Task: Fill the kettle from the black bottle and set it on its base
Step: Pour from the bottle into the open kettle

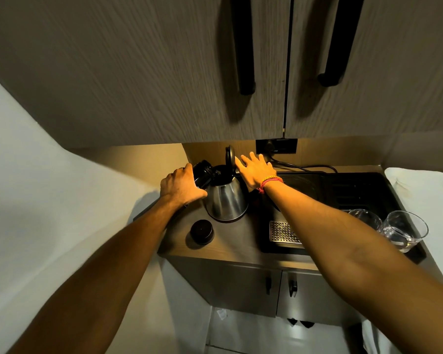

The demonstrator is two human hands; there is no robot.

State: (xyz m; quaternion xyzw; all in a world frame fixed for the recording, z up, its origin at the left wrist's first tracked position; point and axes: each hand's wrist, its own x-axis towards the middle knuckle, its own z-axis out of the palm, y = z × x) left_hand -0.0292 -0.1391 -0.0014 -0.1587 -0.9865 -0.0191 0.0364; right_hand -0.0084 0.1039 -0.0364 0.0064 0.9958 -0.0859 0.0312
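A steel kettle (226, 200) stands on the counter with its black lid (230, 157) flipped up. My left hand (180, 186) grips the black bottle (202, 172), which is tilted with its mouth at the kettle's opening. My right hand (256, 169) rests with fingers spread against the raised lid and the kettle's handle side. The bottle's round black cap (202, 231) lies on the counter in front of the kettle. The kettle's base is not clearly visible; a black cord (302, 166) runs from a wall socket (276, 146) behind.
A black tray (348, 190) with a perforated metal drain (283, 232) lies right of the kettle. Two clear glasses (404, 231) stand at its right end. Upper cabinets with black handles (244, 47) hang overhead. A white wall is at the left, white cloth (425, 190) at the right.
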